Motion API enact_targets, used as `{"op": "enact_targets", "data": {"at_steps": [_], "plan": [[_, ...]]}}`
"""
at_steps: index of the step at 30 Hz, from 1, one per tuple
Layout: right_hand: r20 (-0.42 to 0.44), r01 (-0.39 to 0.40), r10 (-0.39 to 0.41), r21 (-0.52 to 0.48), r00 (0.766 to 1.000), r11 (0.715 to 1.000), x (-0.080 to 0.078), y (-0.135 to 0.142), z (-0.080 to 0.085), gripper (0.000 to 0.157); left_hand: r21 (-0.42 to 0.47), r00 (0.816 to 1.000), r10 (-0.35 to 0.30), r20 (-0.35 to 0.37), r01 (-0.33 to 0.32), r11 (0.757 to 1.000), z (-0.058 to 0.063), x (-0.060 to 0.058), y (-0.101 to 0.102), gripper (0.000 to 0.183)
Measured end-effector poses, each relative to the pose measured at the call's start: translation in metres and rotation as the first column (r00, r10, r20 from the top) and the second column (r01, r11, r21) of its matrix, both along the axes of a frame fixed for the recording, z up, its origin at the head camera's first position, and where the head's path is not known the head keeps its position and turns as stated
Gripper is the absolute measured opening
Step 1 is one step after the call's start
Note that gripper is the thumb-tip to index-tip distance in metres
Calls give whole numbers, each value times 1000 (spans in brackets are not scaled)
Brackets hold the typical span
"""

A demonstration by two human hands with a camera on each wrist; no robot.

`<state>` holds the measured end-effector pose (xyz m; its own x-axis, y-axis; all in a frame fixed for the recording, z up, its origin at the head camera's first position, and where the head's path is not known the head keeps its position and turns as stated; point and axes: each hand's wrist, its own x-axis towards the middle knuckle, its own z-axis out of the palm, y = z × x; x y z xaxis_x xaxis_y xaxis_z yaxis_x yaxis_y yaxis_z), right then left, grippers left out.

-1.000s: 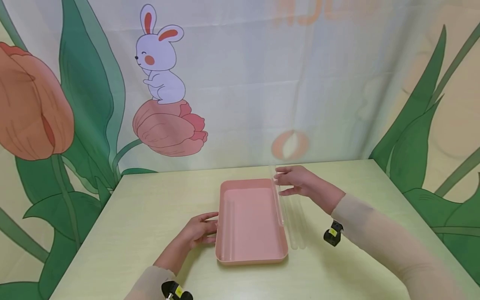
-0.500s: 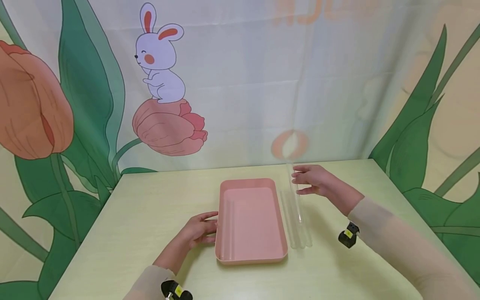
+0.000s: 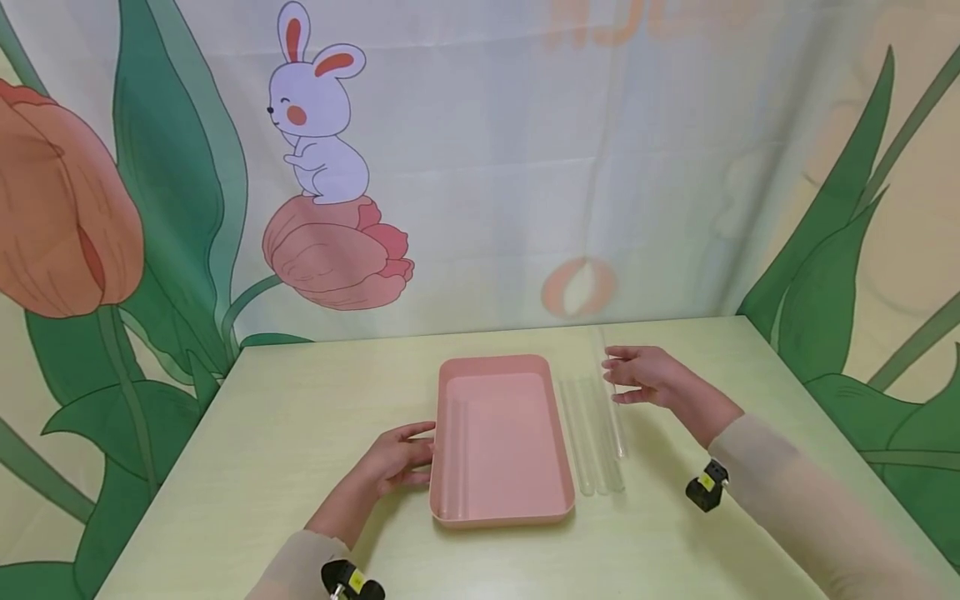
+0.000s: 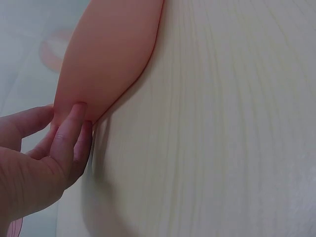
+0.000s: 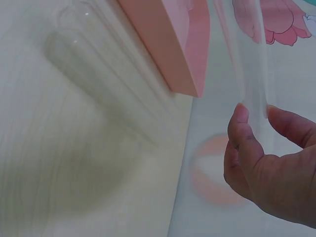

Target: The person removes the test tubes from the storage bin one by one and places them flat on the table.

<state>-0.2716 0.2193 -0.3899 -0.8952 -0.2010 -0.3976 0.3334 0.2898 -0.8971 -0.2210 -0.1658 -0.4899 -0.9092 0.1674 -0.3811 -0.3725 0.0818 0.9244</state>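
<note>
In the head view a pink rectangular tray stands on the table. My left hand touches its left wall; the left wrist view has the fingertips against the outside of that wall. Along the tray's left inner side lie clear tubes, faint against the pink. My right hand pinches a clear test tube between thumb and fingers, right of the tray. The tube slants above the table, its rounded end toward me. Beside the tray, more clear test tubes lie parallel to its right wall.
The pale wood-grain table ends at the back against a printed curtain with a rabbit and tulips. Small black devices ride on both wrists, one at the right sleeve.
My right hand has carried the test tube rightward from over the tray's right edge, past the tubes on the table, and slightly toward me. The left hand stays at the tray's left wall.
</note>
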Motion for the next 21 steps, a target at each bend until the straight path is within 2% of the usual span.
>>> {"op": "enact_targets", "data": {"at_steps": [21], "plan": [[4,-41,41,67,999,997,-8,19,-38,66,4,1000,3,7,-3,1000,-1,-2,0,54]]}}
